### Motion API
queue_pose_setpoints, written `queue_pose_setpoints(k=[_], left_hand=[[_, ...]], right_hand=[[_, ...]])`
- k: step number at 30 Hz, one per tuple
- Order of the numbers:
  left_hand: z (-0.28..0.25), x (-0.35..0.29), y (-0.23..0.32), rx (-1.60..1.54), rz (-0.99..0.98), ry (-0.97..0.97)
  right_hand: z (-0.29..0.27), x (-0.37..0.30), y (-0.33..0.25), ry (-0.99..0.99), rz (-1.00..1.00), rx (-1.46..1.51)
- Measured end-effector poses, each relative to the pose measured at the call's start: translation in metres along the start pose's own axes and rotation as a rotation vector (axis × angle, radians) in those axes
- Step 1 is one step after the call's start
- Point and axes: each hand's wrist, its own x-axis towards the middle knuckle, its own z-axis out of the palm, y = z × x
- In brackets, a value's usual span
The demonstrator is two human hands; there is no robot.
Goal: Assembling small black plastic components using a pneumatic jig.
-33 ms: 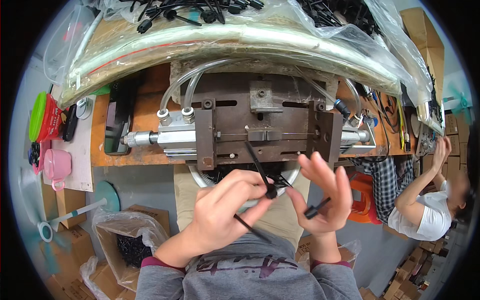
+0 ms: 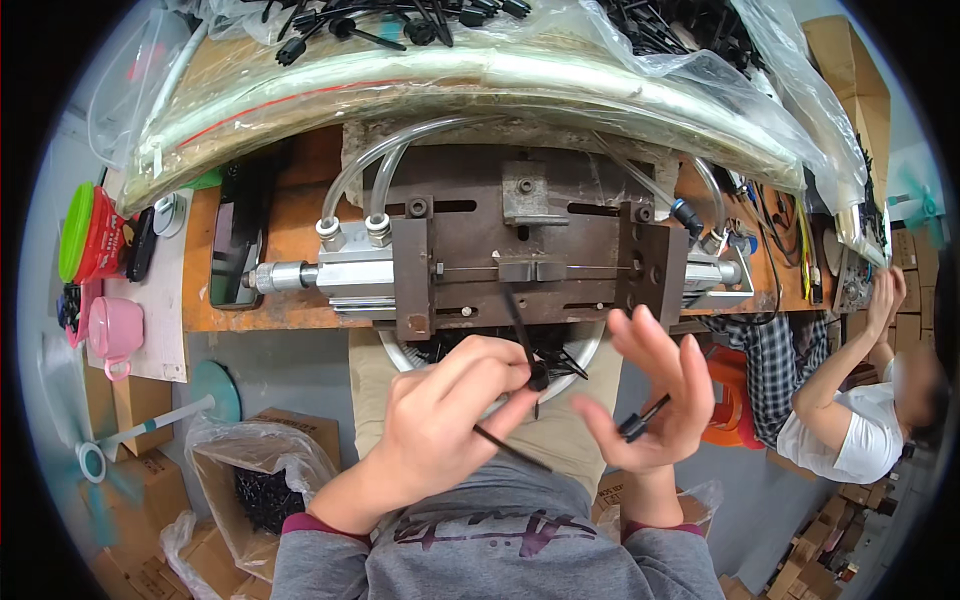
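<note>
My left hand (image 2: 445, 420) pinches a thin black plastic rod with a knobbed head (image 2: 538, 377) between thumb and fingers. Its long shaft slants up toward the fixture. A second black rod (image 2: 510, 447) sticks out below the same hand, its other end hidden in the palm. To the right, my right hand (image 2: 650, 395) has its thumb and fingers spread, while a short black piece with a ridged head (image 2: 634, 427) lies across its palm. Behind the hands, in front of my lap, a white-rimmed round container (image 2: 398, 357) holds several black rods.
A brown metal fixture (image 2: 470, 300) with air cylinders (image 2: 358, 275) and clear hoses stands on the wooden bench. Beyond it, black parts (image 2: 420, 30) lie on plastic sheeting. A pink cup (image 2: 115, 330) stands at left. At right, another person (image 2: 850, 420) sits near an orange stool (image 2: 730, 395).
My right hand has shifted slightly right, its thumb now farther from the rod in my left hand. The black piece in its palm has turned a little. My left hand stays nearly in place.
</note>
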Motion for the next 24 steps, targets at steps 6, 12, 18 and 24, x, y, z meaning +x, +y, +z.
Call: queue_pose_setpoints(k=[6, 12, 18, 24], left_hand=[[0.0, -0.003, -0.008, 0.276, 0.076, -0.053], [0.004, 0.001, -0.01, 0.52, 0.089, -0.059], [0.006, 0.005, -0.016, 0.722, 0.253, -0.081], [0.002, 0.02, 0.002, 0.745, 0.171, -0.226]], right_hand=[[-0.002, 0.0, 0.001, 0.075, 0.069, 0.368], [-0.005, -0.001, 0.001, 0.104, 0.079, 0.25], [-0.014, -0.003, -0.005, 0.061, 0.105, 0.151], [-0.01, 0.004, -0.018, 0.107, 0.147, 0.103]])
